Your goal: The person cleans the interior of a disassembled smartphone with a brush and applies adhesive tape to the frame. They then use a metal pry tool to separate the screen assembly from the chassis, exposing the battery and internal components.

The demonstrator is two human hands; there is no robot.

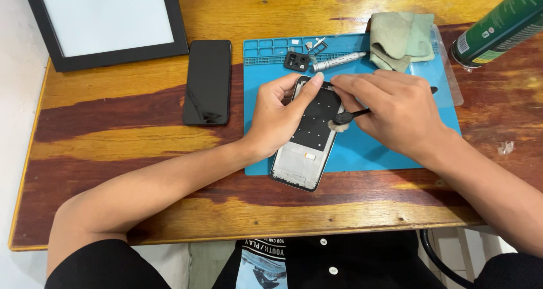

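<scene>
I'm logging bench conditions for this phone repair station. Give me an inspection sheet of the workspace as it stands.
Surface: worn wooden table with a blue work mat on it.
Job's things: opened phone frame lying half on the mat; small brush against its right edge.
Clutter: black phone left of the mat; camera module, silver screwdriver, small parts, green cloth, green spray can, black picture frame.
Grippers: left hand steadies the frame's top; right hand holds the brush.
Cables: black cable below the table edge.
Surroundings: pale wall at left; person's dark clothing at bottom.
</scene>
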